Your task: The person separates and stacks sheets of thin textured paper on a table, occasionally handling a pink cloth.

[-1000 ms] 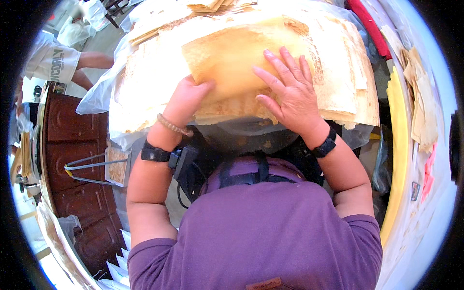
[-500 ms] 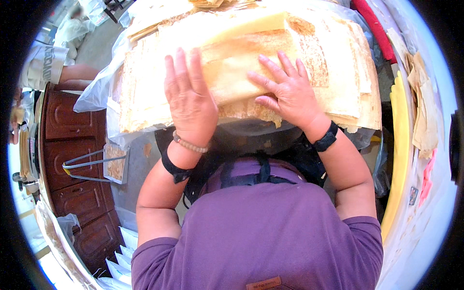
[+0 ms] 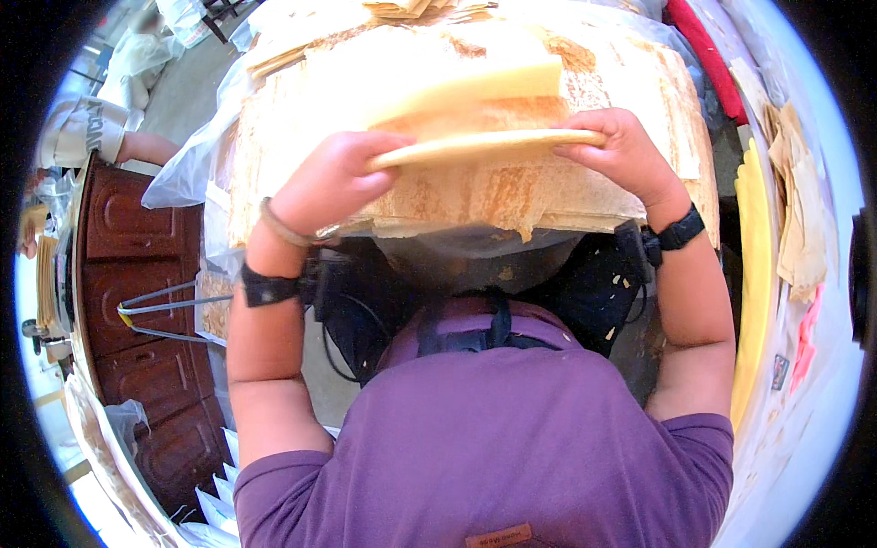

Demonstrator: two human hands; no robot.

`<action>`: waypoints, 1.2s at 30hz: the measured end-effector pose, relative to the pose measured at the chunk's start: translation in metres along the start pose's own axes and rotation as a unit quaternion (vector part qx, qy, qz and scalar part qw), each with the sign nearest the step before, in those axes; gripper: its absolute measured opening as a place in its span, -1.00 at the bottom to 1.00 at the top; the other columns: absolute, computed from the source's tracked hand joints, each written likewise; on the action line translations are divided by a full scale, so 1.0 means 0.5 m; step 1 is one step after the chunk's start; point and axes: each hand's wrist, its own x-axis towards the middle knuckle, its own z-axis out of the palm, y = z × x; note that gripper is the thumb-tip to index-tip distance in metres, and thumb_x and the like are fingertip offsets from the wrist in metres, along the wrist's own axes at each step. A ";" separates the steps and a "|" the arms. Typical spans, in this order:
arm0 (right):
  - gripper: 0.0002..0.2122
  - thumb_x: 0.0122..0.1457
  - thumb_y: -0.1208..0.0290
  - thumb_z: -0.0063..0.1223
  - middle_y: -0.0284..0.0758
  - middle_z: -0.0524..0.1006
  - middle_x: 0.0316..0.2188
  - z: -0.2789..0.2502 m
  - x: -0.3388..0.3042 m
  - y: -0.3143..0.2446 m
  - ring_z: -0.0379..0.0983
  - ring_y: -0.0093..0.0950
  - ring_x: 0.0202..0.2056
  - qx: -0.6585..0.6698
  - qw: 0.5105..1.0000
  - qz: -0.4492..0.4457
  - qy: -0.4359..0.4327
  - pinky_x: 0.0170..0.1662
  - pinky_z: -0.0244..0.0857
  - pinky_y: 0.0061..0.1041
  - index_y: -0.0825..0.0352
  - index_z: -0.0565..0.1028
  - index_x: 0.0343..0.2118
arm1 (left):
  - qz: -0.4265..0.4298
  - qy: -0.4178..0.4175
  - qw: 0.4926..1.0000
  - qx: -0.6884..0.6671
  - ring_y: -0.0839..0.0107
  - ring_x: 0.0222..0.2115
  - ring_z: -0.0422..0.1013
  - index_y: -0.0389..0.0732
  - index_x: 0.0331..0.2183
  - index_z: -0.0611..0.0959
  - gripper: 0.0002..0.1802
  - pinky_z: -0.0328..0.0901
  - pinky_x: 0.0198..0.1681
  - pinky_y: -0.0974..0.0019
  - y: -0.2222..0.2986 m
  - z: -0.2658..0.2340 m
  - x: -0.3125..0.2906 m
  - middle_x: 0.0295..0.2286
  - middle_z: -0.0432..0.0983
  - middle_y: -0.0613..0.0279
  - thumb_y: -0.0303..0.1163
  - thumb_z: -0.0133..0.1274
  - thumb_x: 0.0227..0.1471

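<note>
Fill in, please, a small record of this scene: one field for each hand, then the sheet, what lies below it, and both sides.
Left hand: grips the left end of the sheet, thumb against fingers
Right hand: pinches the right end
Sheet: yellowish, held up between the hands; near edge looks folded or rolled; far part blurred
Below: pile of pale, brown-stained sheets
Left side: brown panelled cabinet; another person's pale shorts
Right side: long yellow strip; long red object

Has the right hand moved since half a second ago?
Yes, the right hand has shifted right and slightly up in the picture, nearer the yellow strip.
</note>
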 end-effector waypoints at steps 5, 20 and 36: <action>-0.76 0.22 0.32 0.26 -0.54 0.59 -0.35 0.023 0.005 0.012 0.43 -0.76 -0.33 0.334 0.926 0.140 0.111 -0.25 0.34 -0.67 0.38 0.63 -0.16 | -0.196 0.130 0.915 -0.328 0.65 -0.33 0.49 -0.21 -0.09 0.69 -0.72 0.39 -0.26 0.49 -0.093 0.027 -0.026 -0.31 0.63 0.39 -0.34 0.21 0.17; -0.68 0.20 0.13 0.16 -0.14 0.65 -0.27 0.082 0.081 -0.042 0.57 -0.12 -0.30 -0.202 0.921 0.260 0.210 -0.19 0.45 -0.22 0.28 0.60 -0.15 | -0.250 0.360 0.860 0.261 -0.14 -0.45 0.53 -0.21 -0.42 0.60 -0.59 0.40 -0.39 -0.08 -0.035 0.113 0.045 -0.48 0.60 -0.10 -0.03 0.04 0.21; -0.41 0.29 -0.21 -0.15 -0.34 0.15 0.40 0.200 0.115 -0.079 -0.07 -0.12 0.43 -0.289 0.956 -0.018 0.048 0.37 -0.25 0.29 -0.09 0.31 0.32 | -0.387 0.257 0.828 0.316 0.05 -0.40 0.58 -0.13 -0.32 0.68 -0.61 0.42 -0.34 0.03 -0.013 0.066 0.069 -0.43 0.65 0.00 -0.01 0.02 0.22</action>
